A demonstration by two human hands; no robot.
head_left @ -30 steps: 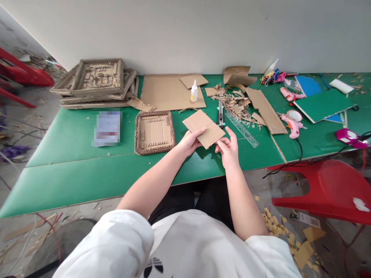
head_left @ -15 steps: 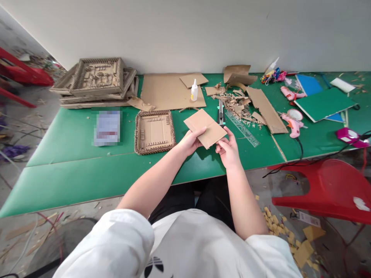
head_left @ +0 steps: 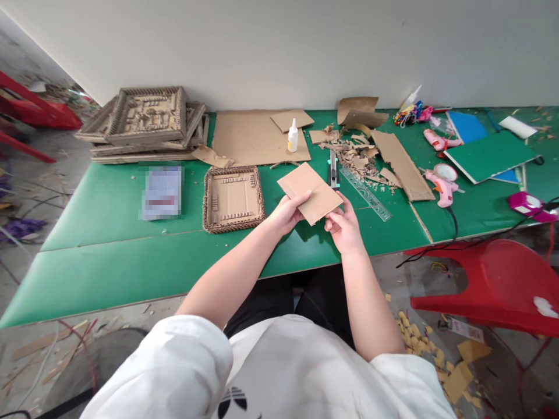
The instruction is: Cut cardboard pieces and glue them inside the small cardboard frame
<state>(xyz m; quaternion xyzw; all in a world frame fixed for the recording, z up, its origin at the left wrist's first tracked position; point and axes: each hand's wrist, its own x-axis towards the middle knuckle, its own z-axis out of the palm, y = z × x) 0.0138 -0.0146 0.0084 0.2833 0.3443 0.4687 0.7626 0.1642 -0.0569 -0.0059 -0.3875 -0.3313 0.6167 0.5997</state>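
Left hand: your left hand [head_left: 286, 214] pinches the near-left edge of the flat brown rectangular cardboard piece [head_left: 310, 191], thumb on top, fingers curled beneath.
Right hand: your right hand [head_left: 345, 227] grips the near-right corner of the same piece; fingers closed on it, thumb along the edge.
Cardboard piece: held just above the green table mat [head_left: 131, 256], tilted, its far corner pointing to about 11 o'clock.
Change: over the last second the piece has shifted slightly toward 12 o'clock and your right fingers, loosely spread before, have drawn in against its corner. The grip reads as firmer now, so you appear to be steadying the piece for inspection or placing rather than letting go.
At 9 o'clock of the hands: a square woven-edged cardboard tray [head_left: 233, 198], lying flat, apart from the held piece.
At 12 o'clock: a small white glue bottle [head_left: 292, 137] standing upright on a large cardboard sheet [head_left: 257, 138].
At 1 o'clock: a teal-handled utility knife [head_left: 333, 170] just beyond the piece, a clear plastic ruler [head_left: 365, 193] beside it, and a heap of cardboard scraps [head_left: 356, 154].
At 2 o'clock: a pink glue gun [head_left: 441, 187], well apart.
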